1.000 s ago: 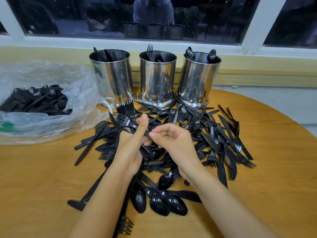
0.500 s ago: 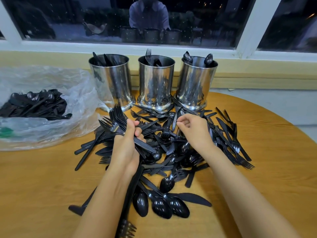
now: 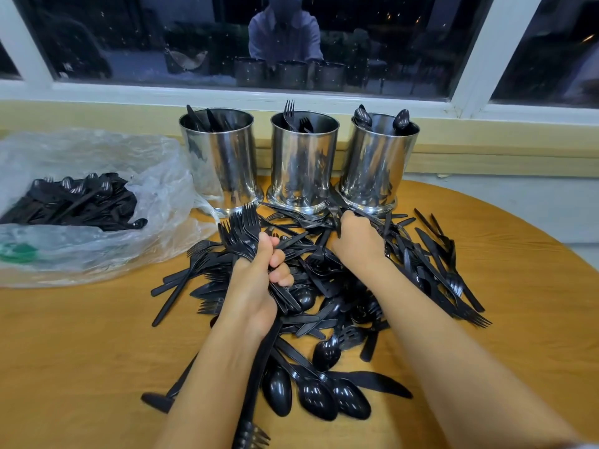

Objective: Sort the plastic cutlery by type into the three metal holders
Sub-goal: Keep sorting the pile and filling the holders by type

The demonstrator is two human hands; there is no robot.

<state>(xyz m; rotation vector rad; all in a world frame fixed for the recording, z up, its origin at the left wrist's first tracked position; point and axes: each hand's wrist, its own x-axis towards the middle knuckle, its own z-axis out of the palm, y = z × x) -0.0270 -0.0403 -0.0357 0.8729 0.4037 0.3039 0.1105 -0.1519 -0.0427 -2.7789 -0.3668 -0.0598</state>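
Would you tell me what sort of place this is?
Likely an indoor dining or pantry spot at night: round wooden table, dark window behind, clear bag of bulk plastic cutlery.

Black cutlery (image 3: 327,286) lies on an orange-brown wood-grain worktop (image 3: 81,367). The holders (image 3: 303,163) are shiny silver. The bag (image 3: 97,157) is clear with a green mark.

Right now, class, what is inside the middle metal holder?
Inside the middle holder, black forks stand with tines up, two showing above the rim. Their handles, and any more cutlery lower down, are hidden by the metal wall.
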